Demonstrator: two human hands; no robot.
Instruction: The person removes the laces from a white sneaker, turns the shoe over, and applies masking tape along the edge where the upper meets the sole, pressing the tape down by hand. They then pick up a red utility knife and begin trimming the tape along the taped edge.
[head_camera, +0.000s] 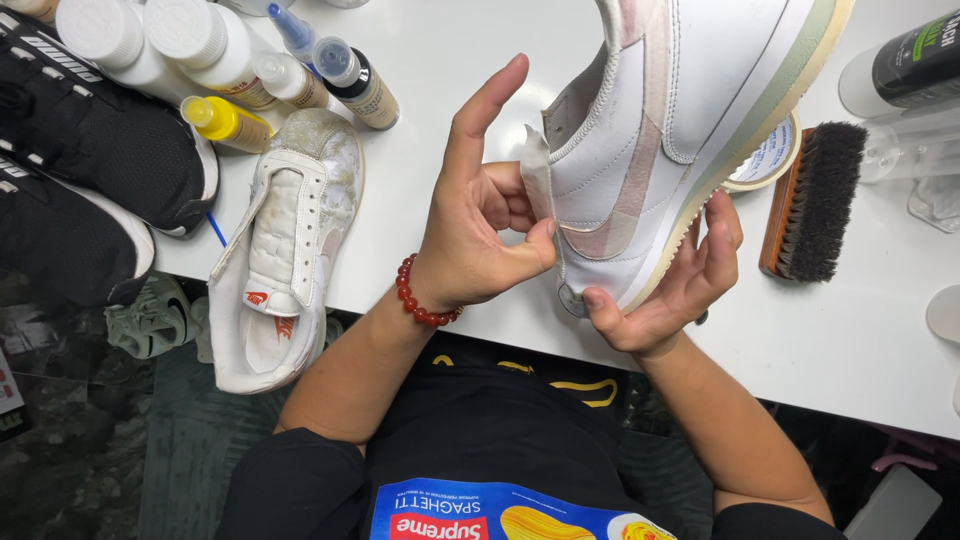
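Nearest the camera, the person's lap and dark shirt fill the bottom edge, the forearms rising from it toward the white table (860, 350).

The white sneaker (660, 130) held above the table's near edge is the landmark. Its heel end points toward the person; its toe is cut off by the top of the frame. The right hand (672, 290) cups the heel from beneath, fingers curled up along the pale green sole, thumb against the heel. The left hand (478, 230) pinches the heel tab of that sneaker between thumb and a bent finger, index finger raised free; a red bead bracelet (418, 300) circles the wrist. The two hands sit close together, both clamped on the shoe.

Left of the held sneaker, a second white sneaker (285, 250) lies on the table, opening up, its heel overhanging the edge. Farther left, two black shoes (90, 160) are partly cropped. Beyond them stand bottles (215, 60), tops cut off.

Right of the held sneaker lies a wooden brush with dark bristles (812, 200); a tape roll (770, 160) is mostly hidden behind the sole.
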